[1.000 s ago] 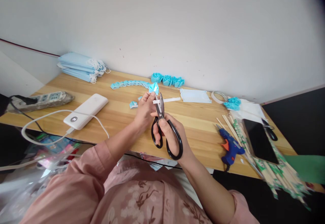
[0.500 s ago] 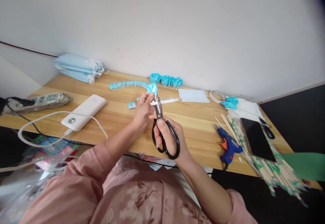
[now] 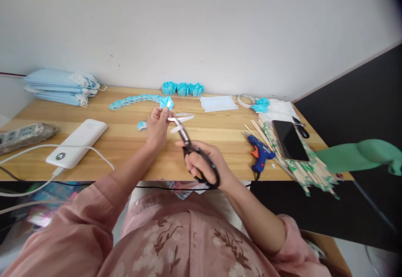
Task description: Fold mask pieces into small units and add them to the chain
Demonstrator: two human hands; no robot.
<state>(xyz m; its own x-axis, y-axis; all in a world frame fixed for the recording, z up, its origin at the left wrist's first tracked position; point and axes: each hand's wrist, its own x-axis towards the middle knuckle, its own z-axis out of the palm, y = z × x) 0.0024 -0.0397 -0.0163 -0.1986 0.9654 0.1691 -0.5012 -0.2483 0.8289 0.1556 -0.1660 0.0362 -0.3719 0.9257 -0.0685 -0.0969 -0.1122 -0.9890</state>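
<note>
My left hand (image 3: 158,127) is closed in a pinch on a small folded light-blue piece (image 3: 166,101), held just above the wooden table (image 3: 220,143). My right hand (image 3: 204,162) grips black-handled scissors (image 3: 194,153), fingers through the loops, blades pointing up-left toward the piece. A white strip (image 3: 182,118) lies on the table just behind the blade tips. A chain of blue folded pieces (image 3: 135,100) curves behind my left hand, and another small blue piece (image 3: 142,125) lies to its left.
Stacked blue masks (image 3: 59,86) sit far left, a white power bank (image 3: 77,142) with cable front left, a power strip (image 3: 21,137) at the left edge. Three blue rosettes (image 3: 182,88) and a mask (image 3: 218,103) lie at the back. Glue gun (image 3: 259,153), phone (image 3: 289,139) and sticks (image 3: 301,164) are at right.
The scissors' handles have come together and the blades have tilted left and lower. The view has swung to the right, so everything on the table has shifted left in the picture.
</note>
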